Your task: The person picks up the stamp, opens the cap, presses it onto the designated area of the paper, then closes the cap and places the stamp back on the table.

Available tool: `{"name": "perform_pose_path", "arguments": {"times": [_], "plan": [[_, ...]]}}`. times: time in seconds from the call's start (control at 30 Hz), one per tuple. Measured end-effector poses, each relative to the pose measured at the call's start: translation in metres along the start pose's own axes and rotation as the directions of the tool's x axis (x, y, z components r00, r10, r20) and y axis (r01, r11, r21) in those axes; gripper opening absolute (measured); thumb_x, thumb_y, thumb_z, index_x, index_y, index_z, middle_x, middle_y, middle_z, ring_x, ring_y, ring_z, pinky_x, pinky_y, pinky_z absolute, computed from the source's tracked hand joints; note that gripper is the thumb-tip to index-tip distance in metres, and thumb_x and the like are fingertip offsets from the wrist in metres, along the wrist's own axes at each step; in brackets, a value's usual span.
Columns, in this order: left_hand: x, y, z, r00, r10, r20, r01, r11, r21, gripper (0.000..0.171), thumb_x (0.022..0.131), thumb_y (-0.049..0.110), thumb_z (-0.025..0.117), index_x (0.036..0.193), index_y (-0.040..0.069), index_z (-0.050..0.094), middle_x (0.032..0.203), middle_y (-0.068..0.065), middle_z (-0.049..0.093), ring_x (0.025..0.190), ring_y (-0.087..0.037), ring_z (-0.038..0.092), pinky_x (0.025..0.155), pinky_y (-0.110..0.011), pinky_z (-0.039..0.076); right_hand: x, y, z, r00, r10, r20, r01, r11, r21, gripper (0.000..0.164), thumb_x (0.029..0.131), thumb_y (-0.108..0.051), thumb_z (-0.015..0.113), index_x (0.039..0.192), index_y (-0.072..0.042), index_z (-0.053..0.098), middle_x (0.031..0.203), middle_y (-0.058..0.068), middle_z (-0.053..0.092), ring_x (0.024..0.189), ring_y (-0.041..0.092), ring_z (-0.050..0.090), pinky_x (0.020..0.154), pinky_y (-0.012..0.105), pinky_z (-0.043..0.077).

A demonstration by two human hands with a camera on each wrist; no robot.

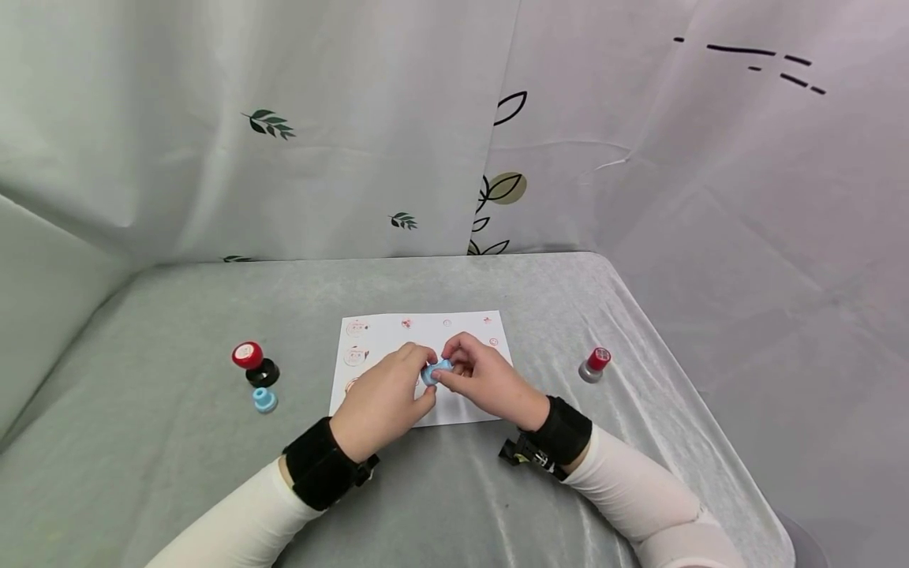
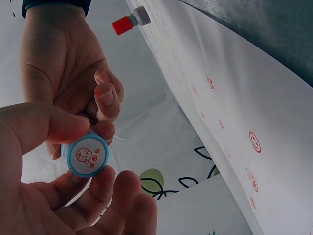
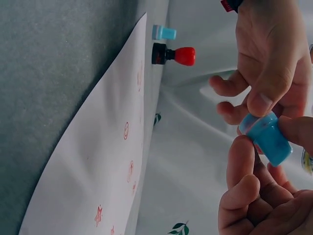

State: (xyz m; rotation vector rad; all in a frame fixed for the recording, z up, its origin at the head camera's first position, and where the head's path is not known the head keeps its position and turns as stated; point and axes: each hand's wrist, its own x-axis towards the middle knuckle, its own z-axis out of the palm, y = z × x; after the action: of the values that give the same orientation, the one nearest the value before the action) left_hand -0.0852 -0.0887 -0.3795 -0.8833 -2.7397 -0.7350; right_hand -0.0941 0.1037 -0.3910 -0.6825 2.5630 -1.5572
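Observation:
Over the white paper (image 1: 454, 410), both hands hold a small light blue stamp (image 1: 435, 371) between them. My left hand (image 1: 383, 394) pinches it with thumb and fingers from the left, while the right hand (image 1: 493, 383) grips it from the right. In the left wrist view, the round end of the stamp (image 2: 88, 155) faces the camera, with a red cartoon figure and characters on it. Seen in the right wrist view, the stamp's blue body (image 3: 272, 143) is tilted among the fingertips. Small red prints dot the sheet, partly covered by the hands.
To the left stand a red-and-black stamp (image 1: 263, 372) and, just in front of it, a small light blue piece (image 1: 265, 400). A red-and-silver stamp (image 1: 595, 365) is on the right. Grey cloth (image 1: 192, 473) covers the table, and a patterned white curtain (image 1: 341, 181) hangs behind.

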Motion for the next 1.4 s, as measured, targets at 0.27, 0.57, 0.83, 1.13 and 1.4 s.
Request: {"name": "perform_pose_path", "arguments": {"times": [0.27,0.57,0.83,1.13,1.4], "plan": [[-0.002,-0.006,-0.01,0.999,-0.01,0.035,0.009,0.999,0.039,0.026,0.083,0.017,0.066,0.109,0.011,0.067,0.097,0.002,0.058,0.073,-0.009,0.051,0.06,-0.026,0.048,0.002,0.001,-0.004,1.0,-0.025,-0.004,0.025,1.0,0.001,0.024,0.097,-0.017,0.06,0.111,0.001,0.051,0.087,0.018,0.068,0.066,0.019,0.058,0.058,0.026,0.046],[-0.014,-0.043,-0.023,0.968,-0.204,0.149,0.185,0.974,0.131,0.023,0.082,0.018,0.071,0.098,0.008,0.058,0.079,-0.002,0.055,0.064,-0.016,0.05,0.055,-0.03,0.046,0.002,-0.002,-0.01,0.999,0.005,-0.035,-0.004,1.0,0.024,0.013,0.099,-0.019,0.057,0.106,-0.008,0.056,0.089,0.011,0.067,0.071,0.02,0.06,0.065,0.033,0.05],[-0.033,-0.08,-0.035,0.967,-0.207,0.148,0.151,0.936,0.319,0.033,0.076,0.021,0.081,0.099,0.003,0.066,0.083,-0.01,0.061,0.066,-0.022,0.052,0.056,-0.037,0.048,0.001,0.0,-0.012,1.0,0.008,-0.028,-0.007,1.0,0.016,0.013,0.099,-0.018,0.057,0.101,-0.006,0.06,0.086,0.012,0.067,0.07,0.021,0.059,0.066,0.034,0.048],[-0.038,-0.096,-0.035,0.927,-0.319,0.198,0.227,0.896,0.381,0.022,0.078,0.013,0.078,0.093,0.004,0.064,0.078,-0.01,0.061,0.067,-0.027,0.053,0.062,-0.044,0.046,-0.007,-0.038,-0.013,1.0,0.005,-0.008,-0.005,1.0,0.002,0.011,0.099,-0.008,0.054,0.097,0.001,0.061,0.085,0.02,0.066,0.072,0.03,0.059,0.067,0.033,0.047],[-0.045,-0.105,-0.036,0.933,-0.309,0.186,0.212,0.887,0.411,0.024,0.077,0.008,0.077,0.097,0.002,0.066,0.084,-0.015,0.065,0.072,-0.033,0.056,0.067,-0.05,0.045,-0.007,-0.038,-0.012,1.0,0.01,0.0,-0.01,1.0,-0.016,0.012,0.099,-0.009,0.054,0.095,-0.001,0.063,0.084,0.021,0.067,0.071,0.028,0.059,0.066,0.032,0.047]]}}
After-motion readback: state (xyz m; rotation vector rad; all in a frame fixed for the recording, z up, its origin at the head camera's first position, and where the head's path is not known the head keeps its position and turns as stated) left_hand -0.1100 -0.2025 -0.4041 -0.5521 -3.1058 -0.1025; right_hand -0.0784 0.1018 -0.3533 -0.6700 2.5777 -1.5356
